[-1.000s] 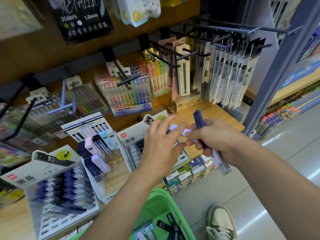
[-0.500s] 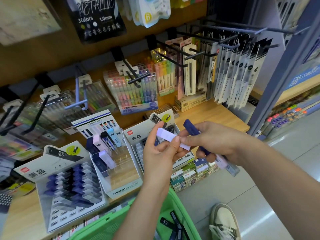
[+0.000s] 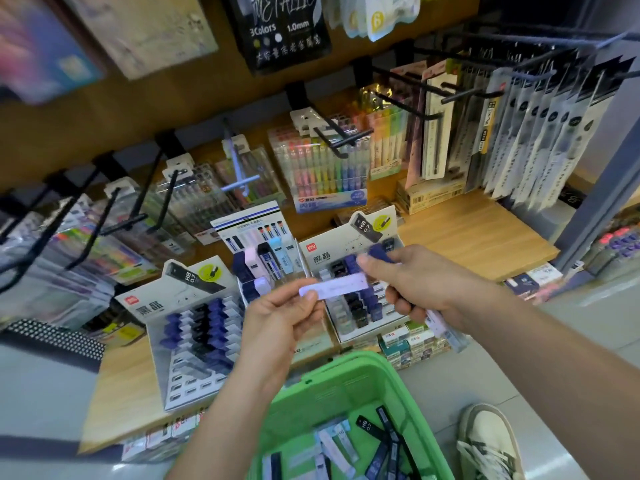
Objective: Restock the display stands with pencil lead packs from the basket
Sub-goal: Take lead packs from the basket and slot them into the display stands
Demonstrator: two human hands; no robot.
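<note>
The lilac lead pack [image 3: 334, 287] sits level in the air in front of the display stands [image 3: 325, 258]. The left hand [image 3: 277, 323] pinches its left end. The right hand [image 3: 415, 285] meets the other end while clutching spare packs [image 3: 379, 253]. It looks a light, stiff, smooth plastic case (likely slippery), best pinched across its flat faces. More wait in the green basket [image 3: 346, 363].

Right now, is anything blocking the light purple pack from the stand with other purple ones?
Nothing visible blocks it. The left hand pinches the lavender lead pack in front of that middle stand; the right hand sits beside, holding other packs.
</note>
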